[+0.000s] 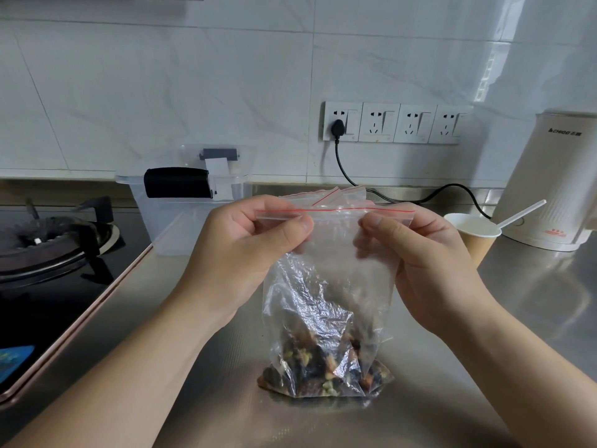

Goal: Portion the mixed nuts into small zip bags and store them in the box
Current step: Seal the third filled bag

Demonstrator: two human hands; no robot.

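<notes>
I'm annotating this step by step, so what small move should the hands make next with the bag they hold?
Probably pull the top apart: the left hand and right hand both pinch the empty small zip bag just below its red strip, and the big bag of mixed nuts waits on the counter.

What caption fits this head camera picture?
Both hands, left and right, pinch a zip bag of mixed nuts.

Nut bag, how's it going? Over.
Left hand and right hand pinch bag top. Nuts at bottom. Box behind, nothing blocking.
</notes>
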